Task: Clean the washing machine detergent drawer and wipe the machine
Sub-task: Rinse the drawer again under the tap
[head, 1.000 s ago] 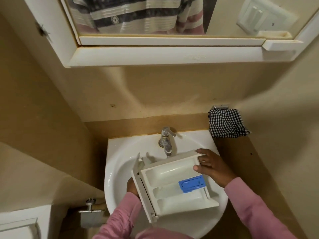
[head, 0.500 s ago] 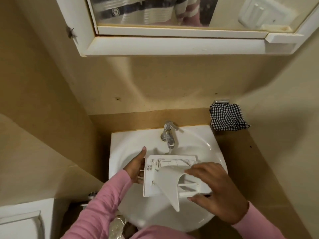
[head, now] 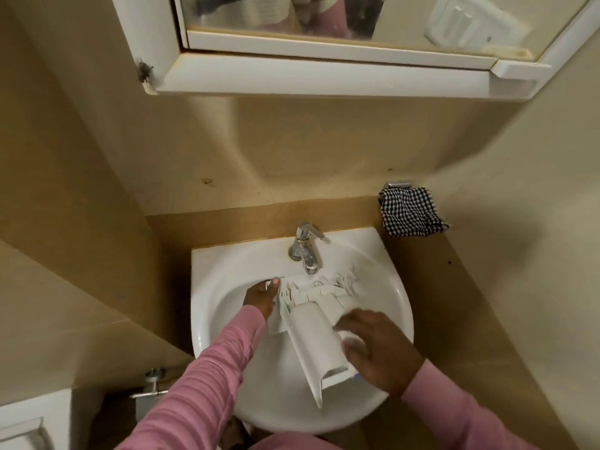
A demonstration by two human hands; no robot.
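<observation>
Now you have the detergent drawer (head: 316, 332) lying underside-up in the sink (head: 227, 319), its back end just below the tap (head: 305, 251); this looks like the rinsing step. Your left hand (head: 259, 297) grips its left edge. Your right hand (head: 380, 352) is blurred over the front end, fingers spread, and I cannot tell whether it has hold. Next, probably get water onto the ribs. The compartments face down, so their contents are hidden.

The right hand (head: 378, 350) is a blur over the detergent drawer (head: 316, 336); fingers of the left hand (head: 259, 297) disappear behind it; the mirror (head: 324, 17) is cropped above.
</observation>
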